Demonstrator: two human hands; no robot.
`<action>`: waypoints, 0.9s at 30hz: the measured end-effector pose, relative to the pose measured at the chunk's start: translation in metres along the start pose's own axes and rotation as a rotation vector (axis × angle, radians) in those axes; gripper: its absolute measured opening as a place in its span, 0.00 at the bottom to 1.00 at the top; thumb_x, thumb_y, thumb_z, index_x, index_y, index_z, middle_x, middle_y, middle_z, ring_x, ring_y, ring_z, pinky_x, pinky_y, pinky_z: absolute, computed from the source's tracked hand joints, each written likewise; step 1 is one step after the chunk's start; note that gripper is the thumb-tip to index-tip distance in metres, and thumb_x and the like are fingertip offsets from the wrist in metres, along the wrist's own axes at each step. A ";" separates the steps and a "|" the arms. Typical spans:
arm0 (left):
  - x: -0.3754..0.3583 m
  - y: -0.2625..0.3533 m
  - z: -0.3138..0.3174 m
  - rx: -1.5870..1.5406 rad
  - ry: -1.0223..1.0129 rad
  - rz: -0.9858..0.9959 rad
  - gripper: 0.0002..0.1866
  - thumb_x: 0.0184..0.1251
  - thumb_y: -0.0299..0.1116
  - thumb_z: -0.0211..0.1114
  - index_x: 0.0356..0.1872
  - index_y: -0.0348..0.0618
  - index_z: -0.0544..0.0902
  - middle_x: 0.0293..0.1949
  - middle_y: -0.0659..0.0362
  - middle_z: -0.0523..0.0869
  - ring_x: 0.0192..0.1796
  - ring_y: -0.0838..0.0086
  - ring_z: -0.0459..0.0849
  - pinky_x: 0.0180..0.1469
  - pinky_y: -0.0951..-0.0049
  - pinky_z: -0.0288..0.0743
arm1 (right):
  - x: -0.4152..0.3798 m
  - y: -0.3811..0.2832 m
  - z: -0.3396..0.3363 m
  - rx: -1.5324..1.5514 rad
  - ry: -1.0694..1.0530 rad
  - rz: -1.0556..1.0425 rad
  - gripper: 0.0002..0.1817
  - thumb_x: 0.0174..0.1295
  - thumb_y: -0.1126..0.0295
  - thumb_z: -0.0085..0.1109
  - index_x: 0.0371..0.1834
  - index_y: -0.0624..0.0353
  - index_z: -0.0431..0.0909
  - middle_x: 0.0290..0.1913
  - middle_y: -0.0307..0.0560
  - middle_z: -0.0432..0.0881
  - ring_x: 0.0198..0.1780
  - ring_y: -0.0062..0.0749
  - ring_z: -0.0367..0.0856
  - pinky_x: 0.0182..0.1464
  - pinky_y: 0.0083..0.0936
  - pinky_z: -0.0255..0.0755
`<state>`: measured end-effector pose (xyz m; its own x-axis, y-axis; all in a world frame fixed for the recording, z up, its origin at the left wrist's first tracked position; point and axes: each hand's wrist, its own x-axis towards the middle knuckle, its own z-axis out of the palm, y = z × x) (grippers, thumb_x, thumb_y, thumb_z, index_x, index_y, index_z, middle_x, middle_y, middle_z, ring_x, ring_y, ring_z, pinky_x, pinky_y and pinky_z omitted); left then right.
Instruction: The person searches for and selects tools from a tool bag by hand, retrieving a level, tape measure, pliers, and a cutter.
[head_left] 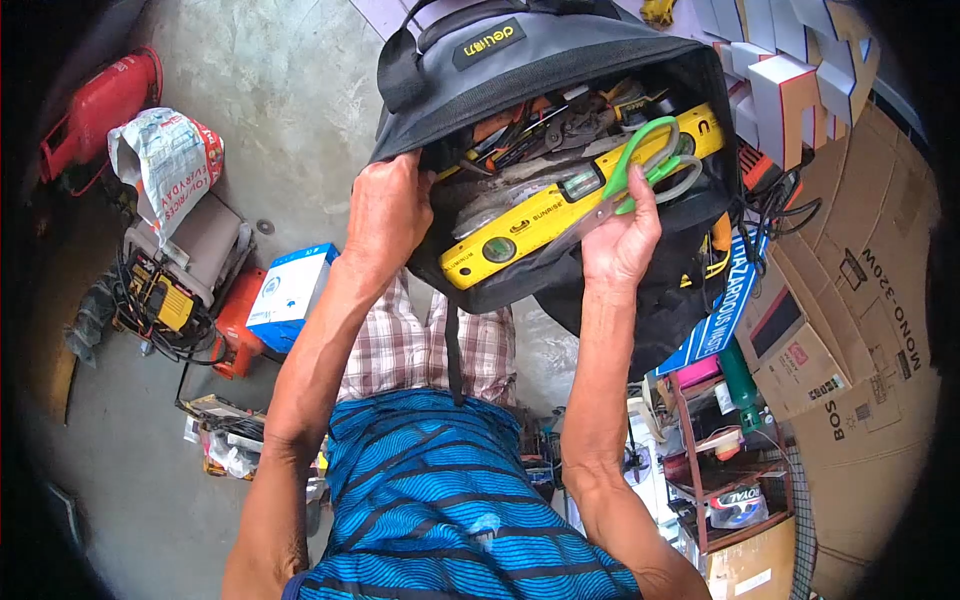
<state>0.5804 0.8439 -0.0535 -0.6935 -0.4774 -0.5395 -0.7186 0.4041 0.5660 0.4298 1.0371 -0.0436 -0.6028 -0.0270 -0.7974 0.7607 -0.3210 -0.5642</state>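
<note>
The left hand is closed on the near rim of a grey tool bag, its fingertips curled over the edge and lost inside the opening. The right hand grips a pair of green-handled scissors, thumb and fingers folded around the shank just below the loops; the blades are blurred and partly covered by the palm, so their tips cannot be made out. The scissors sit at the mouth of the bag, lying across a yellow spirit level that juts out of it. Deeper in, a tangle of dark pliers and other tools is too crowded to tell apart. Beside the bag on the right, cardboard boxes are cut off by the dark edge of the view, and a blue box rests on the concrete floor to the left.
</note>
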 end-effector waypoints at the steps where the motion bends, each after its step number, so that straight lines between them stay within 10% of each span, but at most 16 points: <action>1: 0.002 0.003 0.000 -0.030 0.016 0.014 0.12 0.61 0.23 0.66 0.45 0.32 0.79 0.35 0.33 0.84 0.44 0.36 0.83 0.44 0.46 0.77 | 0.001 0.000 -0.001 0.002 -0.007 0.003 0.18 0.68 0.70 0.61 0.60 0.59 0.77 0.55 0.44 0.81 0.59 0.33 0.79 0.65 0.38 0.71; 15: 0.002 0.021 0.005 -0.202 0.019 0.174 0.19 0.65 0.26 0.67 0.55 0.33 0.78 0.40 0.37 0.85 0.46 0.40 0.85 0.46 0.50 0.78 | 0.001 0.000 -0.007 0.029 -0.049 0.046 0.22 0.69 0.66 0.62 0.65 0.57 0.76 0.61 0.44 0.80 0.64 0.38 0.76 0.71 0.43 0.64; 21: 0.045 0.064 0.035 -0.306 -0.116 0.374 0.35 0.60 0.26 0.68 0.69 0.28 0.66 0.59 0.34 0.79 0.63 0.42 0.77 0.66 0.53 0.70 | 0.001 -0.005 -0.005 0.037 -0.047 0.092 0.22 0.70 0.67 0.61 0.66 0.59 0.74 0.61 0.45 0.80 0.64 0.38 0.76 0.72 0.42 0.64; 27: 0.048 0.074 0.077 -0.423 -0.097 0.415 0.31 0.65 0.30 0.66 0.68 0.29 0.70 0.62 0.36 0.78 0.66 0.45 0.77 0.69 0.58 0.70 | 0.000 0.001 -0.008 -0.078 -0.102 -0.029 0.22 0.72 0.71 0.58 0.67 0.63 0.71 0.62 0.46 0.78 0.64 0.32 0.75 0.69 0.34 0.64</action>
<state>0.4896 0.9106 -0.0857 -0.9275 -0.2651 -0.2634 -0.3174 0.1867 0.9298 0.4319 1.0442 -0.0458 -0.6431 -0.1161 -0.7570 0.7567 -0.2486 -0.6047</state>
